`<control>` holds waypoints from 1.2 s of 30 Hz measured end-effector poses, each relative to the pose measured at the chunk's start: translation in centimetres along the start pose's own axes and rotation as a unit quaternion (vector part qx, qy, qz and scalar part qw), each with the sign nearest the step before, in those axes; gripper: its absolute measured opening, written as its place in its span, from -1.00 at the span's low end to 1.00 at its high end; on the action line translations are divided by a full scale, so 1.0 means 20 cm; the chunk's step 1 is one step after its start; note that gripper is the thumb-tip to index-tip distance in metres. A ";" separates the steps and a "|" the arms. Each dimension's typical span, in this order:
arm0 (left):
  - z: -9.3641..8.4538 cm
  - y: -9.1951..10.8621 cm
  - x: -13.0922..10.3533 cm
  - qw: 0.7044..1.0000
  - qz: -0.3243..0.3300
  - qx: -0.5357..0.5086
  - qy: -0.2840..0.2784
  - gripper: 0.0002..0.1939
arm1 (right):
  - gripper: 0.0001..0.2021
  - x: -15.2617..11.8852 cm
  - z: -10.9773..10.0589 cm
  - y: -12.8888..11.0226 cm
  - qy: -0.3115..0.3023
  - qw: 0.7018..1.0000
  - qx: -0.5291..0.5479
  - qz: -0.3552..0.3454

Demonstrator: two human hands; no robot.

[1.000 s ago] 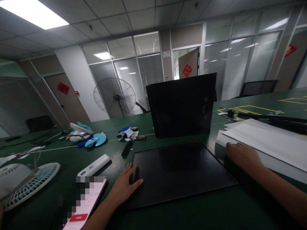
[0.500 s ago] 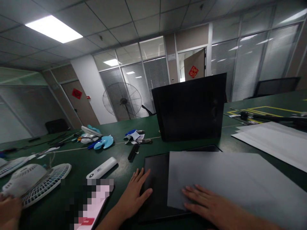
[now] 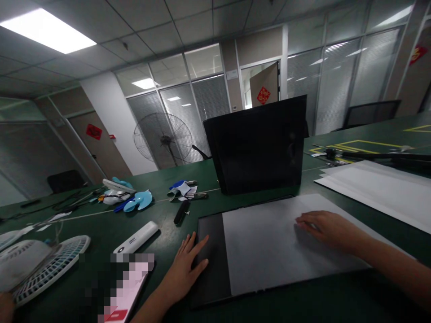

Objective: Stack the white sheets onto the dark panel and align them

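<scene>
A flat black panel (image 3: 212, 264) lies in front of me on the green table. Over most of it is a translucent grey sheet (image 3: 266, 251), leaving a dark strip bare at the left. My left hand (image 3: 185, 271) rests at the panel's left edge, fingers spread and holding nothing. On the upper right part of the sheet lies my right hand (image 3: 332, 229), palm down. Its fingers are close together, slightly bent, and nothing shows in them. Behind the panel stands an upright black screen-like board (image 3: 259, 148).
Left of my left hand are a white power bank (image 3: 138, 237) and a partly blurred pink item (image 3: 131, 287). White fan parts (image 3: 50, 269) lie farther left, beside another person's hand (image 3: 6, 307). Blue fan blades (image 3: 138, 202) sit behind. White sheets (image 3: 373, 188) are stacked at right.
The grey sheet has shifted left and now sits squarer on the black panel. My right hand has moved up and right across it. My left hand stays at the panel's edge.
</scene>
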State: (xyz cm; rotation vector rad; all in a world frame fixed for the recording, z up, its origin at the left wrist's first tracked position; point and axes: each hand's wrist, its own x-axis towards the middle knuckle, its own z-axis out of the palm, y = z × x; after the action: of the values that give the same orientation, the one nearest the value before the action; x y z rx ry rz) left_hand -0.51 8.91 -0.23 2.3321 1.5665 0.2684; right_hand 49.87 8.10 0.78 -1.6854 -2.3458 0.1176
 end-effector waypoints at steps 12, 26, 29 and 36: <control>0.00 0.00 0.02 0.999 0.005 -0.025 0.037 -0.57 | -0.12 -0.05 0.04 -0.32 -0.136 0.977 0.143 -0.079; 0.02 -0.04 0.06 0.994 -0.082 -0.033 0.061 -0.38 | -0.36 0.02 0.06 -0.05 -0.072 0.992 0.085 -0.061; 0.02 -0.04 0.05 0.996 -0.054 -0.036 0.059 -0.40 | -0.43 0.02 0.05 0.01 -0.043 0.997 0.059 -0.036; 0.00 0.01 0.02 0.998 -0.025 -0.022 0.050 -0.47 | -0.52 0.01 0.03 -0.02 -0.009 0.997 0.060 -0.051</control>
State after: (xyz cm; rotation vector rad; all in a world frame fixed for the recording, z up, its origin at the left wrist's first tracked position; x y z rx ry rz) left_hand -0.20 9.21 -0.17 2.2753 1.6446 0.4099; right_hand 49.34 8.31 0.37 -1.5134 -2.3802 0.2519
